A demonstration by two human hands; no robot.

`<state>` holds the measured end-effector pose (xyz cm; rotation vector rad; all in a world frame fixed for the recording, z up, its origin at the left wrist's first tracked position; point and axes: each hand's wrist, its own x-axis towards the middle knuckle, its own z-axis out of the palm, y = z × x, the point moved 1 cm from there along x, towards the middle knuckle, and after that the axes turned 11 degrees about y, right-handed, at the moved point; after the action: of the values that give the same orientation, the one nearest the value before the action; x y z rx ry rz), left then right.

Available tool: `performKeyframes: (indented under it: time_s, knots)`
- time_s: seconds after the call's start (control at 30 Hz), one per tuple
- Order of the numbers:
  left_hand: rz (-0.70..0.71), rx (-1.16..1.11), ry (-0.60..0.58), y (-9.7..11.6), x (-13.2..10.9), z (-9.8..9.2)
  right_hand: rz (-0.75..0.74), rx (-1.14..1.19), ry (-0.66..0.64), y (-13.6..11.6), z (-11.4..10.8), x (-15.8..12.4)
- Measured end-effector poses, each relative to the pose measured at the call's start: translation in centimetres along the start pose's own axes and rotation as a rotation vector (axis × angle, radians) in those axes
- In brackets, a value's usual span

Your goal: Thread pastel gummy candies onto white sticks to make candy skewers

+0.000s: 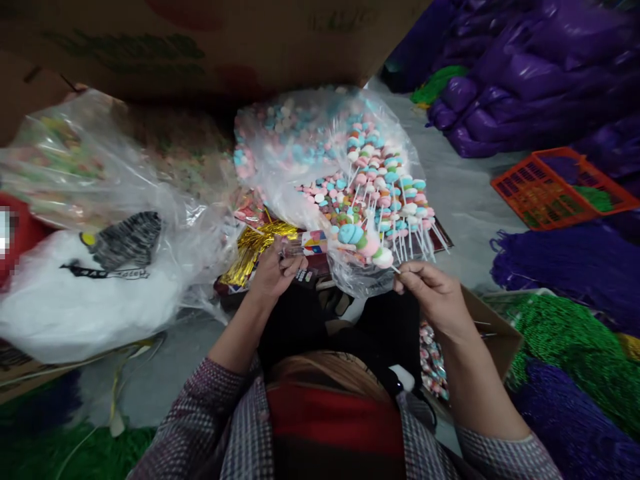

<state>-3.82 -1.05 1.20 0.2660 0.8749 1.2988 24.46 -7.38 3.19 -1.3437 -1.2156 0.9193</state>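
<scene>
My right hand (436, 293) pinches the white stick of a candy skewer (369, 245). Blue, green, pink and white soft sweets are threaded along it, pointing left. Closed around one end of a small clear wrapper bag (314, 243) with a colourful print, my left hand (275, 265) sits left of the skewer, a short gap away. Beside that hand lies a bundle of gold twist ties (255, 245). Behind both hands, a pile of finished candy skewers (385, 173) rests on a large clear plastic bag (300, 137) of loose pink, blue and white sweets.
A big cardboard box (225, 53) stands across the back. More sweets fill a clear bag (65, 160) at left, near a white bag (90, 300). An open carton (505, 340) holds wrapped sweets at my right. Beyond are an orange basket (530, 213) and purple sacks (530, 73).
</scene>
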Motion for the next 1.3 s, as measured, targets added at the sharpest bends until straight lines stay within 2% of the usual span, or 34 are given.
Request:
performKeyframes:
  time_s: [0.1, 0.3, 0.53, 0.7, 0.8, 0.9, 1.03, 1.2, 1.3]
  knots:
    - [-0.003, 0.035, -0.035, -0.1, 0.0, 0.1, -0.024, -0.066, -0.021, -0.1, -0.2, -0.2]
    - [-0.009, 0.074, 0.013, -0.3, 0.1, -0.2, -0.094, -0.224, -0.055, 0.1, -0.6, -0.2]
    - [0.002, 0.193, -0.007, -0.3, 0.4, -0.7, -0.188, -0.398, -0.025, -0.2, -1.9, 0.0]
    - [-0.002, 0.326, 0.109, -0.2, 0.9, -1.6, -0.218, -0.408, 0.036, -0.1, -2.1, 0.0]
    - [0.015, 0.38, 0.117, -0.1, 0.8, -1.6, -0.18, -0.366, 0.113, 0.3, -2.1, -0.3]
    - [0.076, 0.381, 0.08, 0.2, 0.4, -1.1, -0.081, -0.297, 0.149, 0.7, -2.0, -0.8]
    - [0.091, 0.388, -0.002, 0.3, -0.3, -0.8, -0.032, -0.295, 0.105, 0.8, -1.7, -1.4]
    - [0.076, 0.383, -0.026, 0.2, -0.4, -1.2, -0.016, -0.341, 0.02, 0.2, -1.5, -1.8]
    - [0.088, 0.366, -0.061, 0.0, -0.5, -0.8, 0.018, -0.308, -0.023, 0.4, -1.2, -2.0]
